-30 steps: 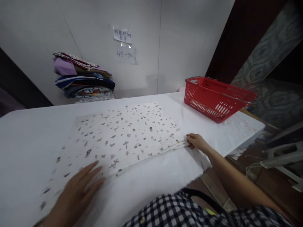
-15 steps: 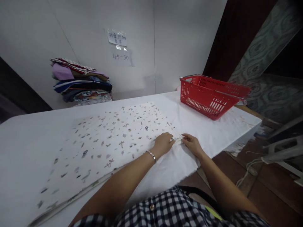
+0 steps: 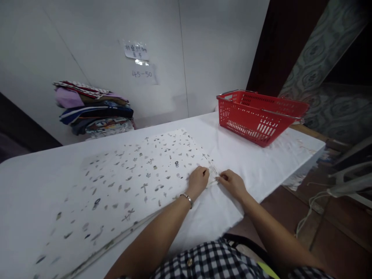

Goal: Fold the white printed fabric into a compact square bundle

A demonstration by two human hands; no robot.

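A white cloth (image 3: 122, 186) printed with small plants and shapes lies spread and folded over on the table, its layered edge running along the near side. My left hand (image 3: 199, 180), a bracelet on its wrist, rests on the right end of this cloth with its fingers curled in on the fabric. Just to the right, my right hand (image 3: 232, 183) pinches the cloth's near right corner between thumb and fingers. Between the two hands the corner is slightly wrinkled. My left fingertips are partly hidden.
A red plastic basket (image 3: 255, 120) with metal handles stands at the table's back right. Folded clothes (image 3: 95, 110) are stacked by the wall at the back left. The table (image 3: 258, 166) has a white cover. Paper signs (image 3: 142, 74) hang on the wall.
My right hand has moved slightly left and down and now pinches the cloth corner. My left fingers have curled in more. The whole view has shifted a little.
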